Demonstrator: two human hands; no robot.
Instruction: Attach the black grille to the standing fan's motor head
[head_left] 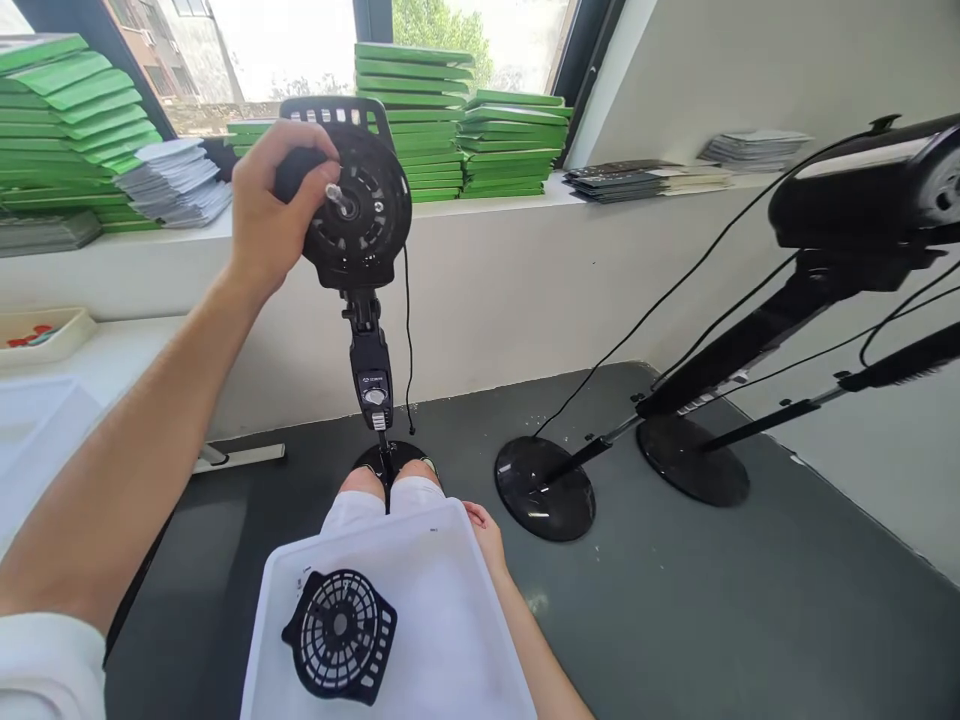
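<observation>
Dark grey floor (750, 620) takes up most of the view, white wall and long white window sill (487, 205) behind it.

Sill carries stacks of flat green boxes (427, 120), more at far left (67, 110), plus a stack of grey leaflets (176, 180).

Right side: two black pedestal fans tipped over (847, 200), poles slanting down to round black bases (545, 490) on the floor, black cables trailing off them.

White desk (30, 420) at left edge, shallow tray with red bits at its back.

Centre: black stand fan with the guard stripped off (360, 210), upright, pole running down between the person's knees to its round base on the floor. Control box with a dial sits on the pole below the motor head. Bare metal shaft sticks out of the motor housing.

White rectangular plastic tray (450, 620) rests on the person's lap. Black round plastic grille cover (339, 635) lies flat in it, lower left part, nothing touching it.

Left hand (270, 205): grip closed round the left side of the motor head, thumb next to the shaft, arm stretched up from lower left.

Right hand (486, 535): at the tray's far right corner, touching the edge. Mostly hidden behind the tray, so I can't tell how its grip stands.
</observation>
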